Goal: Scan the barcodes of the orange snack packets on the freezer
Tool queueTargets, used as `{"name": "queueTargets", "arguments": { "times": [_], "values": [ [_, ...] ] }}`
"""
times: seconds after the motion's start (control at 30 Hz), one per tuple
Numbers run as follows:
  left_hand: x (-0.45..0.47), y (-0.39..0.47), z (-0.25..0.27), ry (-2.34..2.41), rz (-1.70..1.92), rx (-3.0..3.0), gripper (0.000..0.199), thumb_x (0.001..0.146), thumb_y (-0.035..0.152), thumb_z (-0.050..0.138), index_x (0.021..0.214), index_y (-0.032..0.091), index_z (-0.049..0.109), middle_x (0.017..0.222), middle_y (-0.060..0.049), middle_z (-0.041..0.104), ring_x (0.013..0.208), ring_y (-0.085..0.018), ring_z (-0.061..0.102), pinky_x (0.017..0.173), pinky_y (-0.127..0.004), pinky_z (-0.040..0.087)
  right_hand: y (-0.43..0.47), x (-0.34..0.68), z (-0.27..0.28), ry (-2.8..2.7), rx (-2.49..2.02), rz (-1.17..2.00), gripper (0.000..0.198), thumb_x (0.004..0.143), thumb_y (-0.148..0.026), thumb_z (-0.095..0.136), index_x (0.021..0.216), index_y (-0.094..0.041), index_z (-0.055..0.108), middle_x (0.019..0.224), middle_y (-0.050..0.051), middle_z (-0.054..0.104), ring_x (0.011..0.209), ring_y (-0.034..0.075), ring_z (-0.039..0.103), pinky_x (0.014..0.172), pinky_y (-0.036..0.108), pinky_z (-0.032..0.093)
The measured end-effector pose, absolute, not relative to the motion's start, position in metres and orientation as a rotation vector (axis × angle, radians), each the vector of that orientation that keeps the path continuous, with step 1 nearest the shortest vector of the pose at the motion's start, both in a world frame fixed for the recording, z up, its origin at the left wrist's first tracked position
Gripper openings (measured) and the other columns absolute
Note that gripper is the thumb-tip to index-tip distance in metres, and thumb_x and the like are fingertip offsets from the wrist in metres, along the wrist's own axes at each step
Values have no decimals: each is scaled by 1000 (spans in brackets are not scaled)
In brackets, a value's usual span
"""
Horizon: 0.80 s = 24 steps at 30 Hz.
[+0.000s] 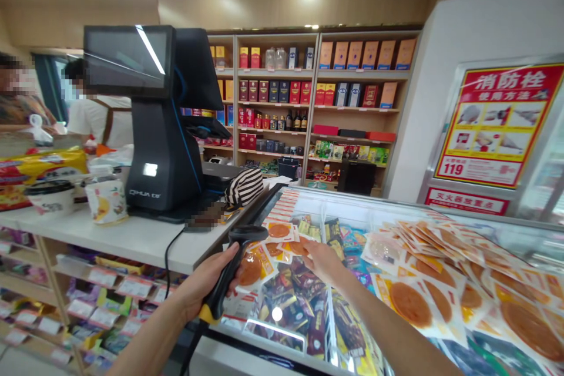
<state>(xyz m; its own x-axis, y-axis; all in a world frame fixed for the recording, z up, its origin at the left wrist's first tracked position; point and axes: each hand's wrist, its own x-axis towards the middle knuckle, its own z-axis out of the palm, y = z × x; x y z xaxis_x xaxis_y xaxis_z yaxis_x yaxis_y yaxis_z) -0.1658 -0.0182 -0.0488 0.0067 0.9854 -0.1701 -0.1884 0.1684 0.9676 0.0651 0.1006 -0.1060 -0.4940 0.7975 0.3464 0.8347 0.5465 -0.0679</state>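
gripping the scanner (224, 279) in my left hand (201, 286), right hand (325, 261) at a packet (295, 247), pinch unclear, i could sweep other packets (250, 269) past the freezer's (220, 356) left edge by swinging carelessly

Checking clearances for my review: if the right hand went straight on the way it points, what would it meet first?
Probably the flat, white-edged plastic packet with a round orange-brown disc, right in front of the right hand; whether they touch is unclear.
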Motion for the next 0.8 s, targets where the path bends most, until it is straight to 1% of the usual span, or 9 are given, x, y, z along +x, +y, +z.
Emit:
{"name": "queueTargets", "arguments": {
  "times": [0.1, 0.2, 0.27, 0.37, 0.43, 0.6, 0.7, 0.8],
  "values": [
    [-164, -16, -50, 1160, 1158, 945, 37, 65, 52, 48, 67, 15, 48, 52, 2, 49, 39, -6, 41, 37, -18, 33, 102, 80, -106, -2422, -1314, -199, 29, 80, -24, 28, 79, -19, 56, 74, 6, 63, 69, 16, 57, 60, 24, 38],
    [-155, -15, -45, 1108, 1100, 991, 38, 66, 52, 46, 65, 14, 48, 51, 2, 48, 39, -6, 40, 38, -18, 33, 104, 100, -101, -2177, -1301, -105, 30, 80, -27, 27, 78, -18, 56, 74, 6, 63, 71, 16, 58, 63, 25, 39],
    [-143, -16, -40, 1074, 1089, 1024, 39, 67, 52, 45, 64, 13, 48, 50, 2, 48, 38, -5, 38, 37, -17, 32, 106, 115, -97, -1914, -1318, 45, 30, 79, -31, 28, 79, -17, 55, 72, 6, 62, 68, 17, 58, 61, 26, 41],
    [-121, -19, -31, 1070, 1105, 1042, 37, 67, 52, 45, 67, 15, 47, 52, 2, 48, 37, -5, 38, 35, -17, 30, 111, 136, -95, -1518, -1309, 392, 29, 75, -37, 31, 78, -17, 52, 67, 3, 59, 58, 16, 58, 51, 25, 44],
    [-105, -20, -25, 1044, 1080, 1055, 37, 67, 52, 45, 66, 15, 46, 51, 3, 47, 37, -5, 39, 34, -17, 29, 115, 147, -97, -1324, -1260, 579, 28, 72, -39, 34, 78, -17, 50, 66, 1, 58, 54, 15, 58, 48, 25, 46],
    [-71, -18, -16, 871, 938, 1110, 34, 67, 50, 46, 71, 16, 47, 53, 2, 49, 38, -6, 42, 36, -17, 30, 118, 161, -105, -1026, -1081, 772, 22, 66, -38, 42, 75, -18, 46, 65, -2, 55, 59, 14, 58, 57, 29, 50],
    [-56, -15, -14, 819, 870, 1148, 34, 68, 50, 46, 69, 16, 47, 53, 2, 49, 38, -6, 42, 36, -18, 31, 120, 165, -106, -957, -1012, 834, 21, 65, -36, 43, 76, -19, 46, 67, -1, 57, 63, 14, 57, 60, 30, 51],
    [-48, -14, -14, 818, 838, 1169, 35, 68, 50, 46, 66, 15, 46, 52, 2, 48, 37, -5, 42, 35, -17, 30, 121, 170, -105, -947, -1001, 841, 24, 65, -37, 42, 79, -18, 46, 70, 0, 59, 64, 15, 58, 60, 32, 51]
  ]
}}
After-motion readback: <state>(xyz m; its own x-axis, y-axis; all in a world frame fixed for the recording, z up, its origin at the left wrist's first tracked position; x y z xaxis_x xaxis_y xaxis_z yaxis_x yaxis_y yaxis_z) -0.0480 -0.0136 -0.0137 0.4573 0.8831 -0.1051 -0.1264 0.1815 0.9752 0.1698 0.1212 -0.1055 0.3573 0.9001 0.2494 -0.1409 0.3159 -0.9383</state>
